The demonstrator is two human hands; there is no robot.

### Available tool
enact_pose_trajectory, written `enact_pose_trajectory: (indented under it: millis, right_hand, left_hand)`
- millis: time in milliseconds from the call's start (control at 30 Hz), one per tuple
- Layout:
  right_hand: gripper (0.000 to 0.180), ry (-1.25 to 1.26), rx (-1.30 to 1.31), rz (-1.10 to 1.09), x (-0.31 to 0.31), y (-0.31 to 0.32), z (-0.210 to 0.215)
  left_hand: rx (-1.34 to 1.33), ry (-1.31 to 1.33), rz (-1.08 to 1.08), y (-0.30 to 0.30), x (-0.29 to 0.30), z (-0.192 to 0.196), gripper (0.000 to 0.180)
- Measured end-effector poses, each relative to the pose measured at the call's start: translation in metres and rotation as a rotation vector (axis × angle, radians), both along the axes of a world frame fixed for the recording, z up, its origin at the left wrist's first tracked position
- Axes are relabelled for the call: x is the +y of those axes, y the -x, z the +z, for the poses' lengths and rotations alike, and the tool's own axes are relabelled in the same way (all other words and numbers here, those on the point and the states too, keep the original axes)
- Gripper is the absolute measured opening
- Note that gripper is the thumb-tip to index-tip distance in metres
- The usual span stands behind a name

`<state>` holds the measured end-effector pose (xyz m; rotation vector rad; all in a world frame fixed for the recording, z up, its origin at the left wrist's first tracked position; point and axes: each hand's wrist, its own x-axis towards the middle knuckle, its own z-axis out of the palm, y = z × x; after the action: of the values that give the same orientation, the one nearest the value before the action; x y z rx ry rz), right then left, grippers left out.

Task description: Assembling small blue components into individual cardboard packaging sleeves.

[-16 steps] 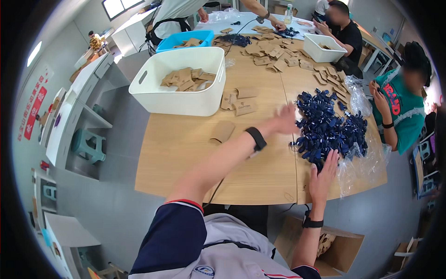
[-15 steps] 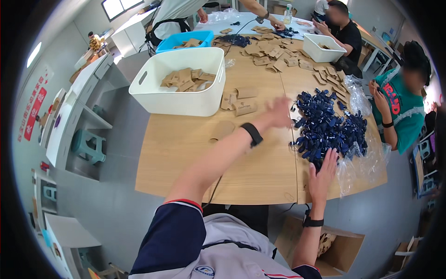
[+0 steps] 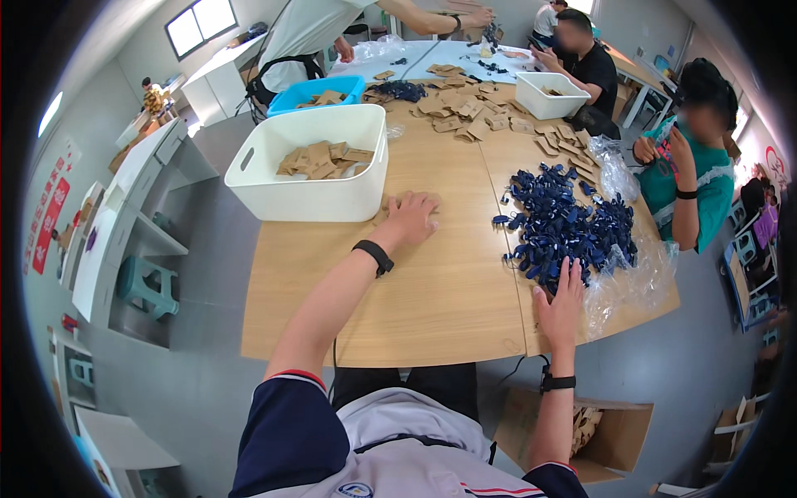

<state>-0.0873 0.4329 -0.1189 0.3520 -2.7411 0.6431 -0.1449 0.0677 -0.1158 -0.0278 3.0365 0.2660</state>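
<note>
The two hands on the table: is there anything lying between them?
In the head view, only bare wooden table lies between the left hand, flat by the white bin, and the right hand at the edge of the blue clip pile.

Probably a packing workshop: workers around a long table (image 3: 432,307) heaped with small blue parts (image 3: 564,224).

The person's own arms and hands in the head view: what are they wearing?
Both forearms are bare. The left hand has a black band at its wrist, and the right hand a black watch-like strap. The upper arms carry short navy sleeves edged with a thin red and white stripe, on a pale grey shirt.
</note>
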Motion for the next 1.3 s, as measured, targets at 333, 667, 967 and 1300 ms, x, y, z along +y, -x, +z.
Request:
enact_pose_trajectory:
  millis: [333, 667, 967, 1300]
  right_hand:
    - [0.071, 0.226, 0.107, 0.072, 0.013, -0.031, 0.052]
    - [0.044, 0.658, -0.075, 0.636, -0.04, -0.024, 0.267]
    - [0.034, 0.155, -0.208, 0.664, -0.173, 0.174, 0.239]
    - [0.046, -0.308, -0.325, 0.801, -0.317, 0.321, 0.106]
  left_hand:
    - [0.0, -0.174, -0.311, -0.146, -0.033, 0.046, 0.071]
    - [-0.071, -0.299, -0.101, -0.239, -0.115, 0.043, 0.081]
    - [-0.228, -0.298, 0.259, -0.198, -0.218, 0.03, 0.083]
    - [-0.164, -0.149, 0.183, -0.179, -0.231, 0.03, 0.081]
